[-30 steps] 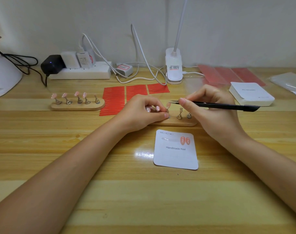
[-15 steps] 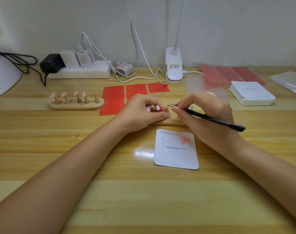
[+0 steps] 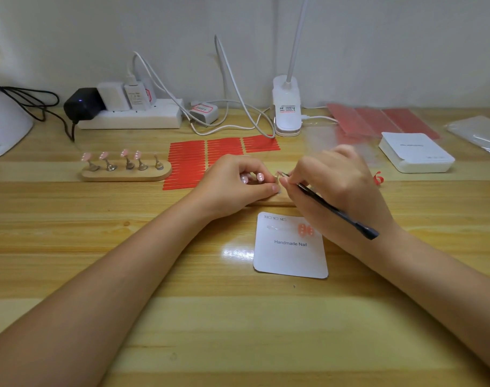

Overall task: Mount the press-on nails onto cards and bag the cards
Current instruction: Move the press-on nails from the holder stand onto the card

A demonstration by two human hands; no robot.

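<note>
Five little stands sit on the wooden holder (image 3: 125, 173) at the far left, four of them carrying pink nails and the rightmost one bare, likely a set waiting its turn. Right of it lie red adhesive strips (image 3: 204, 160), near enough to reach while mounting. At the centre, the left hand (image 3: 232, 185) curls over a second wooden holder (image 3: 269, 203), its thumb and fingers closed around it, apparently to keep it from shifting; two pink nails (image 3: 252, 177) show between its fingers. Just beside it, the right hand (image 3: 336, 185) grips black tweezers (image 3: 333, 209) in a pen-like pinch, the tip touching or just at a nail on a stand, probably to lift it off without smudging. Near the person lies the white card (image 3: 290, 250), two orange-pink nails already stuck at its upper right, placed close so each nail travels little. Far right rest a stack of blank cards (image 3: 417, 153) and clear bags (image 3: 478, 132), presumably for later bagging.
</note>
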